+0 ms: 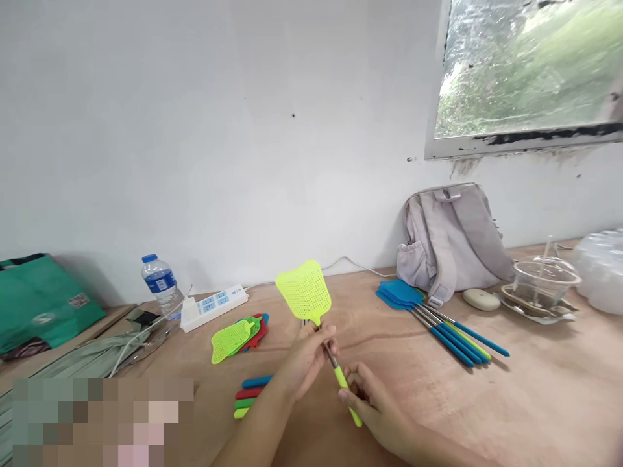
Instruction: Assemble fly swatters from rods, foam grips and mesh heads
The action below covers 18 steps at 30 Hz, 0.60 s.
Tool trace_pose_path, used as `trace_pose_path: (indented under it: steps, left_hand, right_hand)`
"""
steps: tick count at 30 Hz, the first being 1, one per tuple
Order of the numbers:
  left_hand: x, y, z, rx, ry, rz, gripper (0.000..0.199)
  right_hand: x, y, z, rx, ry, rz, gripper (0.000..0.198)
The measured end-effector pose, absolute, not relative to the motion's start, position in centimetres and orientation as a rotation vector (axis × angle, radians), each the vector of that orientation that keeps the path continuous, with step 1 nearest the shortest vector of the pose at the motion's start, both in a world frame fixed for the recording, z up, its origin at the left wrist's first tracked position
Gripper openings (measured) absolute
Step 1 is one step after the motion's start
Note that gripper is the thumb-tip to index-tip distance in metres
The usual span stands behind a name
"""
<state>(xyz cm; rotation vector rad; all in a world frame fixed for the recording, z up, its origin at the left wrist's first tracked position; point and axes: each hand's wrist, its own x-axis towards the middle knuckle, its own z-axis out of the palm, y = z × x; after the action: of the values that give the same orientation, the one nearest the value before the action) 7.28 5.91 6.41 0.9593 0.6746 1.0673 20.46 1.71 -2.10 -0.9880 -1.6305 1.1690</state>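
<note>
A yellow-green fly swatter [305,290] with a metal rod is held up over the table, its mesh head upright. My left hand [311,353] is closed around the rod just below the head. Lower down, my right hand [367,395] grips the yellow handle between thumb and fingers. Left of my hands lie loose swatter heads [232,340] in yellow, green, red and blue, overlapping in a pile. Several coloured handles [249,394] lie side by side, partly hidden by my left forearm. To the right rests a bundle of assembled swatters [450,331] with blue heads.
Along the wall stand a water bottle [160,285], a white power strip [214,308] and a grey backpack [460,240]. A green bag [46,301] is at far left. A clear plastic cup [545,282] and a beige oval object [481,299] sit at right on the wooden table [535,389].
</note>
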Motion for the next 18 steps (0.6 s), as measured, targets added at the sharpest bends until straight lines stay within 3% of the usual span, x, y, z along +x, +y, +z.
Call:
trace_pose_path:
  steps: [6, 18]
  left_hand:
    - [8.4, 6.6, 8.0, 1.353, 0.906, 1.061, 0.047]
    - [7.4, 6.6, 4.9, 1.524, 1.078, 1.118, 0.047]
  right_hand:
    - [20.6, 2.3, -2.1, -1.032, -1.595, 1.120, 0.019]
    - [21.8, 3.4, -2.5, -0.992, -1.395, 1.287, 0.029]
